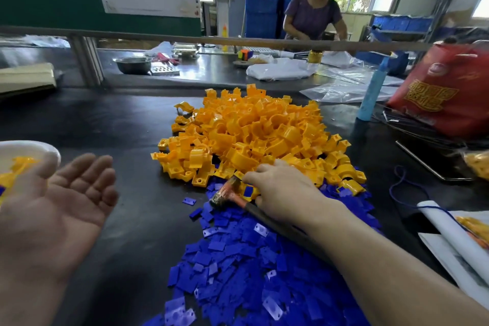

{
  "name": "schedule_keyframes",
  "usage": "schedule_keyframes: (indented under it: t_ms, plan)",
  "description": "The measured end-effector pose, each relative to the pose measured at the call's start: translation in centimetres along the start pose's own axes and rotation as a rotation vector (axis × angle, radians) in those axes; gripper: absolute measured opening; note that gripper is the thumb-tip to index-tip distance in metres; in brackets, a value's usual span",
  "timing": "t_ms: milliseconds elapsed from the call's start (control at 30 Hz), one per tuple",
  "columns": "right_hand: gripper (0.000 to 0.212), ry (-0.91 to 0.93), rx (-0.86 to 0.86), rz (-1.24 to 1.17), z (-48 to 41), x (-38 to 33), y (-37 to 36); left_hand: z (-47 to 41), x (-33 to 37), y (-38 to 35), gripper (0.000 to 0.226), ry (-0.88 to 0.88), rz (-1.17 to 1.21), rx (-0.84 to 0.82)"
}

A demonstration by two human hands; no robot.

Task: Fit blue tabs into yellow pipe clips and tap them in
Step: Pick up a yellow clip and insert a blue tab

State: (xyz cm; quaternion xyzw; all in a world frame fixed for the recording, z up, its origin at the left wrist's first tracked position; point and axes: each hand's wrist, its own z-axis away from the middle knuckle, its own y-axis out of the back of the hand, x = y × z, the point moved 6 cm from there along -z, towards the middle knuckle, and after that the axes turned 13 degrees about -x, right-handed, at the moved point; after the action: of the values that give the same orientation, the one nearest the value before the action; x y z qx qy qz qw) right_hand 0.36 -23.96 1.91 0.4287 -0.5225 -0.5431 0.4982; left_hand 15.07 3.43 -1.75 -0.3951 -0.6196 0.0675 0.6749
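Right grip palm-down at near edge of the yellow clips heaped mid-table, fingers curled onto them; pinching one or not, cannot tell. Left grip palm-up, spread, empty. Likely step: fetching a clip. Next calls for a blue tab, then the hammer, lying under the wrist, head far-left, handle near-right

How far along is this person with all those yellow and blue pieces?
Early, it seems. Some yellow pieces lie in the white bowl, too blurred to judge finished. The left hand is open and empty; the right hand reaches into the yellow clips above the hammer. Large heaps of clips and blue tabs remain.
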Motion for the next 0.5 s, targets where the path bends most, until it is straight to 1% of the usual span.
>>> schedule_keyframes:
  t_ms: [100, 133, 233, 300, 333, 400, 467, 500]
  plan:
    - [0.037, 0.005, -0.02, 0.058, -1.2, -0.2, -0.6, 0.6, -0.9, -2.4, 0.037, 0.058, -0.079, -0.124]
    - [0.034, 0.017, -0.003, 0.061, -1.1, -0.1, -0.6, 0.9, -1.3, -3.1, 0.037, 0.069, -0.111, -0.125]
    - [0.025, 0.048, 0.093, 0.06, 0.1, 0.3, -0.3, 1.8, -2.2, -4.8, 0.03, 0.107, -0.096, -0.159]
    - [0.025, 0.024, 0.156, 0.022, 1.6, 0.7, 0.2, 2.3, -2.8, -5.7, 0.027, 0.12, -0.135, -0.18]
    - [0.028, 0.006, 0.177, -0.023, 2.4, 0.8, 0.5, 2.6, -3.1, -6.5, 0.028, 0.135, -0.165, -0.195]
    - [0.036, -0.019, 0.201, -0.191, 4.1, 0.8, 1.2, 3.4, -4.3, -8.2, 0.037, 0.175, -0.262, -0.232]
    - [0.042, -0.009, 0.237, -0.444, 5.7, 0.3, 2.0, 4.7, -6.0, -10.1, 0.047, 0.222, -0.367, -0.292]
    - [0.042, 0.011, 0.24, -0.609, 6.4, -0.1, 2.1, 5.3, -6.9, -10.9, 0.051, 0.234, -0.434, -0.331]
